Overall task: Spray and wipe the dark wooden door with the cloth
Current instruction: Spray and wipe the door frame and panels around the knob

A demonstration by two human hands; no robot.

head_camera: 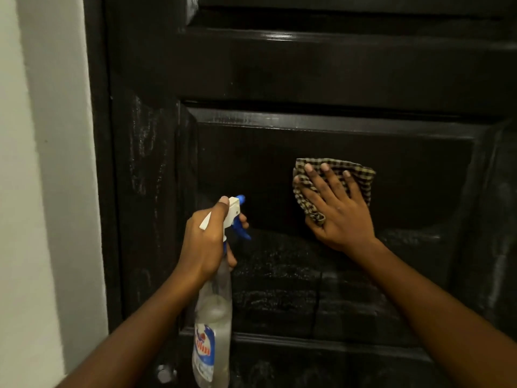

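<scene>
The dark wooden door [279, 68] fills most of the view, with a recessed panel at the centre. My right hand [337, 211] lies flat on a checked cloth [361, 170] and presses it against that panel. My left hand [205, 245] grips the neck of a clear spray bottle [214, 309] with a white head and blue trigger, its nozzle pointing at the door. One finger rests on the trigger. The lower half of the panel looks wet and streaked.
A pale wall [42, 163] runs down the left side beside the dark door frame [98, 135]. A small metal fitting [165, 372] sits low on the door near the bottle's base.
</scene>
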